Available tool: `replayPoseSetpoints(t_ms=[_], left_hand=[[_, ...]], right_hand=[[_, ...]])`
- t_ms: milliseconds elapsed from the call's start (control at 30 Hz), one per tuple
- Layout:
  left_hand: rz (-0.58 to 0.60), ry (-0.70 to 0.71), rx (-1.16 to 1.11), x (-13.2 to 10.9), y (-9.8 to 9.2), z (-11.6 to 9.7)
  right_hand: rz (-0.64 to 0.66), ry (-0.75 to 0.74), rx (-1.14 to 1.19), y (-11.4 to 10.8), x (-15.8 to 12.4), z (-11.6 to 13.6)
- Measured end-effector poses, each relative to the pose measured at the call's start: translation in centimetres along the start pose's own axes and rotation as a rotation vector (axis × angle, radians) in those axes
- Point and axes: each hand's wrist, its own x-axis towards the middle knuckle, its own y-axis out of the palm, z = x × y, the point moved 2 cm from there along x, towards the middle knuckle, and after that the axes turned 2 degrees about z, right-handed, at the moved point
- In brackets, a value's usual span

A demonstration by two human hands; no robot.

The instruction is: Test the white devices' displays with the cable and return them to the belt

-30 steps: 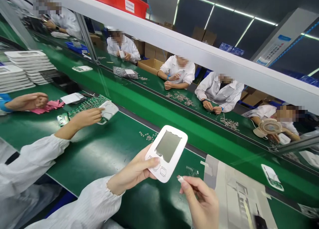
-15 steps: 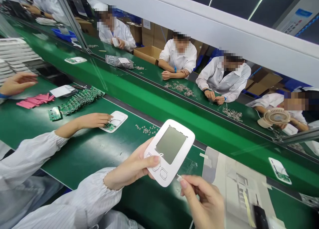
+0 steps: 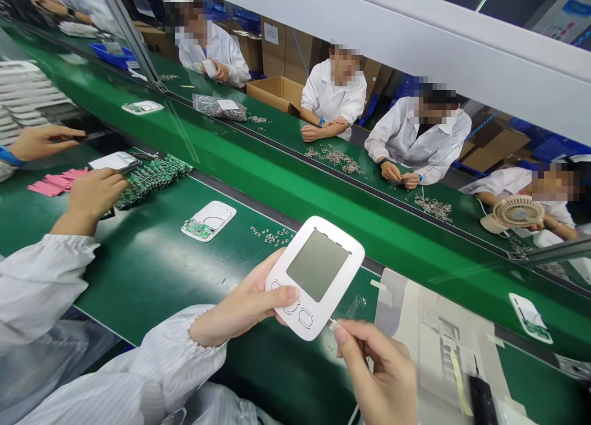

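My left hand [image 3: 258,299] grips a white handheld device [image 3: 348,265] with a grey display and outlined buttons, its thumb lying over the buttons. The device is tilted, its display facing me. At its lower right edge, my right hand [image 3: 381,366] pinches a small white plug [image 3: 333,324] with a thin metal tip. Whether the tip enters the device or only comes close, I cannot tell. Below that hand a white cable [image 3: 354,414] shows in part. A scrap of clear film [image 3: 357,303] lies behind the device.
At left are a co-worker's hand [image 3: 95,194], stacked circuit boards [image 3: 154,177] and pink strips [image 3: 58,182]. An opened white housing [image 3: 217,214] lies near scattered small parts [image 3: 272,235]. A taped sheet [image 3: 429,351] and black tool [image 3: 482,400] are at right. Beyond the green belt [image 3: 286,185], people sit working.
The co-worker's hand has left the opened housing and moved left to the circuit boards. Another hand at far left shifted slightly right. My hands keep nearly the same hold.
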Motion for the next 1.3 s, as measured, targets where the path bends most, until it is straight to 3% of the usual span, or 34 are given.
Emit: replayPoseSetpoints(t_ms=[133, 367, 567, 900, 1133, 1300], left_hand=[[-0.021, 0.078, 0.117, -0.2, 0.5, -0.1], [-0.109, 0.244, 0.068, -1.3, 3.8, 0.9], [-0.043, 0.288, -0.027, -1.7, 5.4, 1.3], [-0.056, 0.223, -0.029, -2.2, 5.5, 1.3], [-0.051, 0.205, -0.018, -2.4, 5.5, 1.4], [-0.029, 0.190, -0.003, -2.4, 5.4, 1.4]], right_hand=[[0.024, -0.042, -0.078, -0.1, -0.2, -0.2], [-0.010, -0.127, -0.108, -1.8, 0.2, -0.2], [0.105, -0.177, -0.123, -3.5, -0.2, -0.1], [0.212, -0.550, -0.361, -4.7, -0.1, -0.4], [0.185, -0.572, -0.347, -4.3, 0.1, 0.1], [0.239, -0.562, -0.329, -4.2, 0.2, 0.1]])
